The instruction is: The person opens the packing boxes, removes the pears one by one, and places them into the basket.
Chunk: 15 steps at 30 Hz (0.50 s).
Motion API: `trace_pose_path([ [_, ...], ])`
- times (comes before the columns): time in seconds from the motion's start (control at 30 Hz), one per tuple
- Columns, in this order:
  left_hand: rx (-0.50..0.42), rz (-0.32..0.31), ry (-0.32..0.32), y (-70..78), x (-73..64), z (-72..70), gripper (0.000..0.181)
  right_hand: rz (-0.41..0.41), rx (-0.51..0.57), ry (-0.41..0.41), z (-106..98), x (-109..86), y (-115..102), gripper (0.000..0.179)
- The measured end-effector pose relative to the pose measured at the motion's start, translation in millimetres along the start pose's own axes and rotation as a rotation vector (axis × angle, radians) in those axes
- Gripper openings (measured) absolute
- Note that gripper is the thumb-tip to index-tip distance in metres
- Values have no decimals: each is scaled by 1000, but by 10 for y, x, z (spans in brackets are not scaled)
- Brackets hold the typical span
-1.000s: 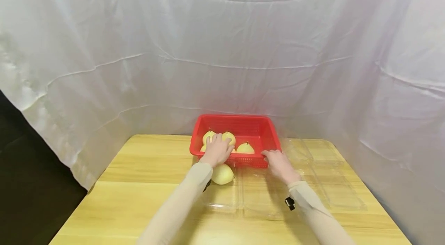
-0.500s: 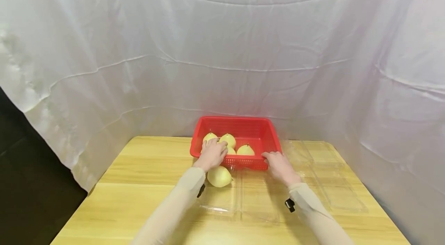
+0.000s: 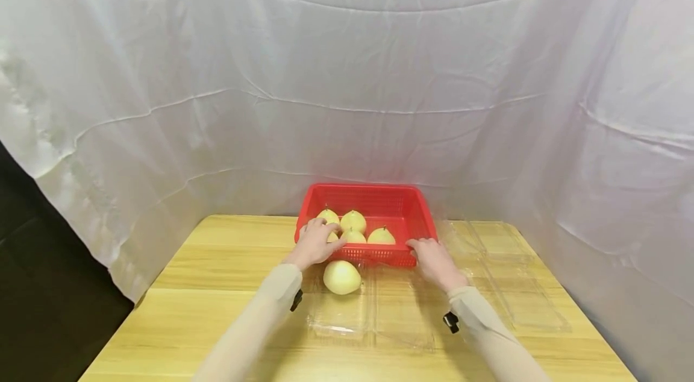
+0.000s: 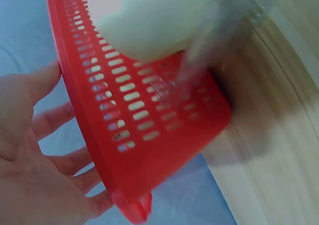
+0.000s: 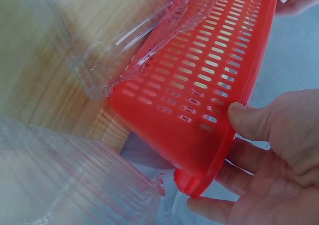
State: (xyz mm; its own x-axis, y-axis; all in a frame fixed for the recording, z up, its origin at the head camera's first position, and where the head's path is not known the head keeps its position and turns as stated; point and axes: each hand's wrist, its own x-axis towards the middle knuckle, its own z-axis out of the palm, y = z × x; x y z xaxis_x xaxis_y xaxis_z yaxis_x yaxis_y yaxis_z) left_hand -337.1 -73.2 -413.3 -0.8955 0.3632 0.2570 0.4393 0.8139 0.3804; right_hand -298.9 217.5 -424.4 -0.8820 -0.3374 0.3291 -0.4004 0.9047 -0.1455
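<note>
A red plastic basket point(image 3: 387, 254) holds several pale yellow pears point(image 3: 353, 222), mostly in its left half. Over the basket's front left edge lies my left hand point(image 3: 313, 243), fingers spread and loosely bent near the pears; in the left wrist view its fingers pass behind the rim point(image 4: 82, 120). My right hand point(image 3: 434, 260) grips the front right rim, thumb point(image 5: 246, 120) on the outer wall and fingers on the other side. Just before the basket, one pear point(image 3: 342, 278) sits in the left part of a clear plastic clamshell box point(image 3: 341, 326).
More clear plastic boxes point(image 3: 534, 300) lie at the right of the wooden table point(image 3: 190, 322); ridged clear plastic point(image 5: 75, 180) appears close in the right wrist view. A pale cloth curtain point(image 3: 374, 68) hangs behind and at both sides.
My left hand has drawn back leftward from over the pears to the basket's front left corner. The pear in the box has shifted slightly left. My right hand stays on the rim.
</note>
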Motion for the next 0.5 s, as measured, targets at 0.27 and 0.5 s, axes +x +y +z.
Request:
trace_pose_path([
  [0.27, -21, -33, 65, -114, -92, 6, 40, 7, -1, 11, 2, -15, -15, 25],
  [0.5, 1, -55, 218, -170, -166, 29, 30, 3, -9, 17, 13, 7, 6, 26],
])
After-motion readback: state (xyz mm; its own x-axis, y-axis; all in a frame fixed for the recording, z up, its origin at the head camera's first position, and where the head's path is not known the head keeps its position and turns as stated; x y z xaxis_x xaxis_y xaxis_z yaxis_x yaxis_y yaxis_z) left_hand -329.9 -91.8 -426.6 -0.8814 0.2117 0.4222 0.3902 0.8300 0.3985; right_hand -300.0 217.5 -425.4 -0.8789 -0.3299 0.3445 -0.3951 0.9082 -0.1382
